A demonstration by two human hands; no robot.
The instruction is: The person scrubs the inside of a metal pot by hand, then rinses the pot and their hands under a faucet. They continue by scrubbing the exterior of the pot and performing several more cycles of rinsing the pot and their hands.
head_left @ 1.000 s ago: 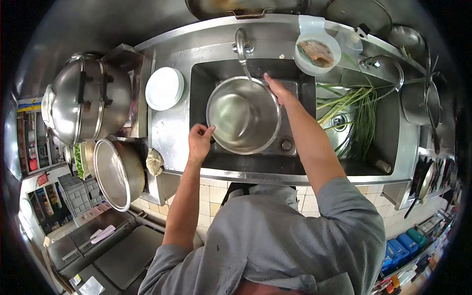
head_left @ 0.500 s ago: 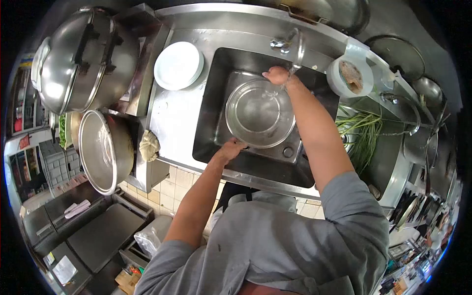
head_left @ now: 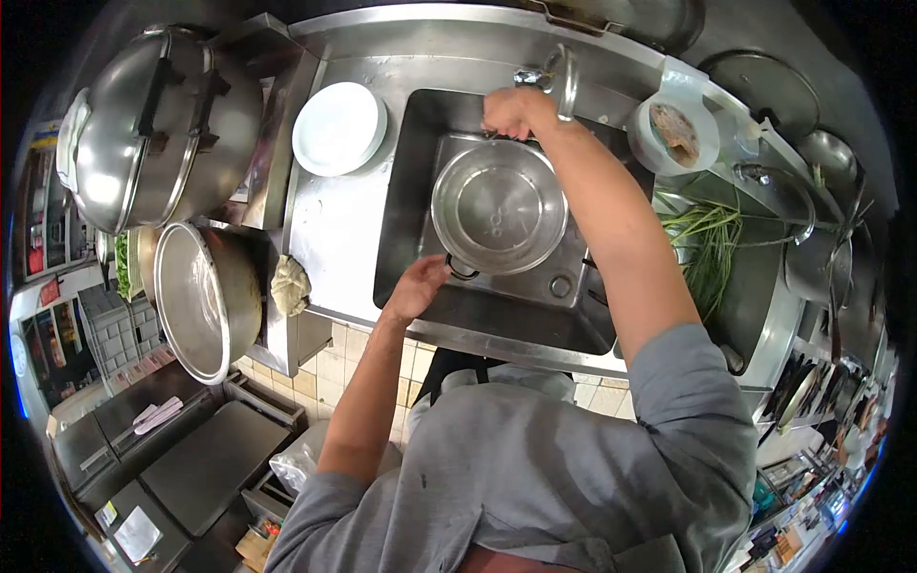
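A round metal pot (head_left: 499, 207) with clear water in it stands in the dark sink (head_left: 406, 205). My left hand (head_left: 417, 289) is at its near-left side, fingers stretched out, fingertips beside the pot's black handle (head_left: 462, 273) and not wrapped round it. Beyond the pot's far rim, my right hand (head_left: 513, 113) hangs with loosely bent fingers, just in front of the tap's base (head_left: 533, 78); its fingertips are over the far handle, which is partly hidden. No water stream shows below the curved spout (head_left: 569, 84).
White plates (head_left: 339, 129) are stacked on the left counter, with a crumpled cloth (head_left: 289, 285) and large pan (head_left: 196, 301) beyond. To the right are a container of food (head_left: 674, 134) and long green stalks (head_left: 712, 250) in a second sink. A domed steel vessel (head_left: 119, 134) stands far left.
My right hand has moved up and left, to the tap's base. My left hand has drawn back left from the pot's handle. The running stream is gone; the pot sits slightly farther up and left.
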